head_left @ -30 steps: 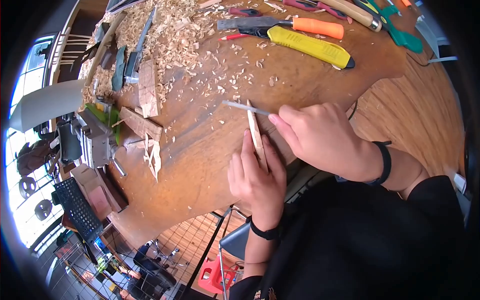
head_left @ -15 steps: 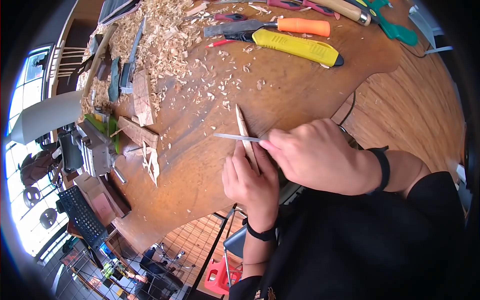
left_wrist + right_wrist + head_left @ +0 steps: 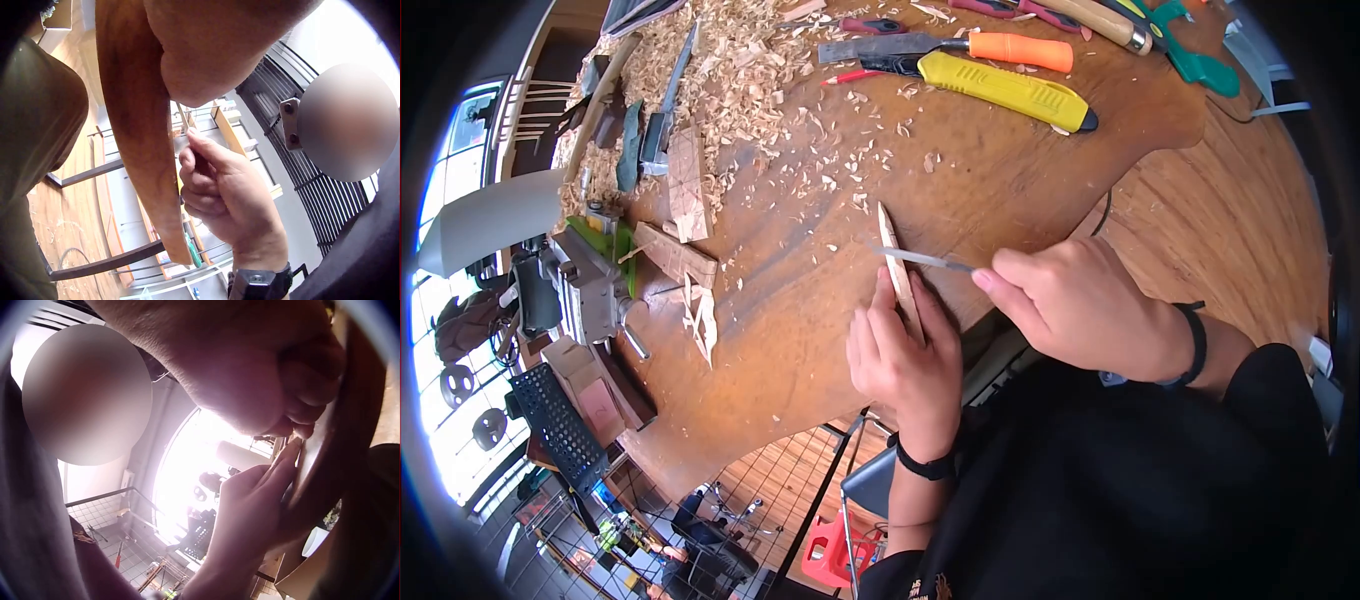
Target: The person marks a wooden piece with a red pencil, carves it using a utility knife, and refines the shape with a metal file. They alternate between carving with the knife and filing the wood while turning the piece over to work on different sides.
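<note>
In the head view my left hand [image 3: 907,365] grips a slim pointed wooden piece [image 3: 896,262] at the table's near edge, its tip facing away from me. My right hand [image 3: 1090,308] pinches a narrow grey metal tool [image 3: 927,260], whose blade lies across the wood a little beyond the left fingertips. The right fingers are curled, with the thumb along the tool. In the left wrist view the right hand [image 3: 231,200] shows with curled fingers around the tool's end. The right wrist view shows the left hand [image 3: 250,512] from the side; the wood there is mostly hidden.
Wood shavings [image 3: 750,75] cover the table's [image 3: 800,330] far left. A yellow cutter [image 3: 1005,92], an orange-handled chisel [image 3: 1020,50] and a red pencil [image 3: 852,75] lie at the far side. Wooden offcuts [image 3: 688,190] and a metal vise [image 3: 590,295] are on the left.
Over the last second the tool moved down the wood toward the left fingers, then back a little and to the right with my right hand. The left hand keeps its grip.
</note>
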A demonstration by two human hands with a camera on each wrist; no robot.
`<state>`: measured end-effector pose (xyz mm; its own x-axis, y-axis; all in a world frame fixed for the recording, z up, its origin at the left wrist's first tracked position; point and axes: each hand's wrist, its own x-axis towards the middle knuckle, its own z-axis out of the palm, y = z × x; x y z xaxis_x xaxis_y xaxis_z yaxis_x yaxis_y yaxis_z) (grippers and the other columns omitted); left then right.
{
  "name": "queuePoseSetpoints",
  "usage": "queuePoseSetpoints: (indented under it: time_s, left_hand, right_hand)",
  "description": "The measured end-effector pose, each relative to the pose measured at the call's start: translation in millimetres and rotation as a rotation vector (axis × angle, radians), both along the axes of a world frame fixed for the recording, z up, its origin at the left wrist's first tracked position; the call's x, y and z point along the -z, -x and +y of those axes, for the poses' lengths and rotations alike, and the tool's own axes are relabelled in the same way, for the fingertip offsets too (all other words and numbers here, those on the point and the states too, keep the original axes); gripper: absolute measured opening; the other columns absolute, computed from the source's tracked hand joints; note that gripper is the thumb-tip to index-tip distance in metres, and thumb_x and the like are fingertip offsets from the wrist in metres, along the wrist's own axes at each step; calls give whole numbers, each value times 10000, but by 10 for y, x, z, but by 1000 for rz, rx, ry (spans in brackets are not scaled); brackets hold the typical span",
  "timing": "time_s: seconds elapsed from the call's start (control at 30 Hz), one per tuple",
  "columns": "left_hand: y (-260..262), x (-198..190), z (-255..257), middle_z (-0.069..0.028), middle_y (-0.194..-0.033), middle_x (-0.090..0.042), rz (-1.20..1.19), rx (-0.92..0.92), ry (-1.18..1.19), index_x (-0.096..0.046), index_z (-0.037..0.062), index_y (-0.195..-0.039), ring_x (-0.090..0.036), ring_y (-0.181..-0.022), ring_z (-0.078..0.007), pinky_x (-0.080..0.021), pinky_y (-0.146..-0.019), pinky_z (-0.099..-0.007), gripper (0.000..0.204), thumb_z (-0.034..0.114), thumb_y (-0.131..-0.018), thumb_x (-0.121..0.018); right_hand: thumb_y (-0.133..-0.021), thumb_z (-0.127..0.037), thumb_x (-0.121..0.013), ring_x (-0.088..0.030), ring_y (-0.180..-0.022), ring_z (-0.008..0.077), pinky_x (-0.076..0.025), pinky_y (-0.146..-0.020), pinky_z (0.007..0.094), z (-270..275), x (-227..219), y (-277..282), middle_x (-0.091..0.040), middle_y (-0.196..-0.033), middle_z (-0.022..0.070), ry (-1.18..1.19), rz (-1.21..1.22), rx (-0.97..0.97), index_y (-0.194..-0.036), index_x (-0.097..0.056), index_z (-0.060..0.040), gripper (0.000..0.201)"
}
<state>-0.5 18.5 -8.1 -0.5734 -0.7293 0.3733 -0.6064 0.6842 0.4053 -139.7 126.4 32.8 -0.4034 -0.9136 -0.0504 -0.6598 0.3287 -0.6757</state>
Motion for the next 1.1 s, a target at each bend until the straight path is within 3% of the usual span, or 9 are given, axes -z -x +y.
queuePoseSetpoints:
  time_s: [0.17,0.27,0.33,0.4,0.6,0.87,1.0,1.1]
  left_hand:
    - [-5,18,-14,-105,-736,-594,-12,18,10,-707,7,-1064,-590,-621,-290,-462,-576,-395,214,121,-891,-758]
    - [2,17,-8,-106,-741,-598,19,32,49,-707,5,-1067,-588,-616,-287,-460,-572,-394,215,117,-890,-758]
    - [-4,8,-14,-108,-752,-613,-5,29,31,-706,4,-1063,-596,-620,-288,-461,-571,-395,213,117,-890,-760]
    - [2,12,-10,-108,-753,-615,12,32,27,-707,4,-1062,-597,-620,-287,-461,-569,-396,215,118,-888,-762]
    - [2,29,-2,-104,-738,-605,26,21,13,-714,5,-1061,-588,-612,-276,-456,-563,-391,230,130,-878,-775]
    - [-8,-3,0,-111,-747,-617,-38,31,35,-719,-5,-1074,-584,-604,-276,-455,-559,-390,249,128,-872,-779]
    - [2,23,2,-114,-757,-631,7,34,41,-720,-8,-1078,-596,-609,-281,-460,-561,-388,243,119,-877,-771]
    - [-1,12,-1,-112,-758,-635,23,24,37,-719,-9,-1072,-601,-612,-284,-463,-563,-387,230,110,-880,-765]
  right_hand:
    - [-1008,-230,-596,-649,-524,370,-507,-479,452,-26,-69,-2,-595,-542,181,-37,18,-20,-731,-605,-52,329]
    - [-1010,-235,-584,-668,-526,341,-532,-486,428,-250,2,-42,-621,-555,162,-62,147,79,-734,-629,-60,330]
    - [-1009,-220,-598,-624,-521,391,-499,-492,472,-410,91,33,-587,-550,181,54,121,102,-750,-622,-46,313]
    - [-1006,-211,-602,-630,-528,387,-503,-496,465,-456,110,45,-593,-560,186,40,97,72,-754,-631,-40,306]
    - [-1010,-246,-585,-662,-515,339,-520,-473,423,-236,57,8,-614,-549,163,63,107,39,-760,-639,-57,318]
    - [-1007,-236,-590,-670,-510,312,-522,-468,399,11,-56,-90,-618,-542,142,-119,108,-5,-763,-630,-68,299]
    - [-1004,-226,-607,-641,-512,360,-509,-482,439,-308,38,-105,-592,-546,163,-34,155,111,-742,-601,-55,314]
    - [-1021,-227,-572,-649,-511,349,-522,-477,434,-486,113,-33,-600,-546,166,30,208,42,-769,-620,-49,313]
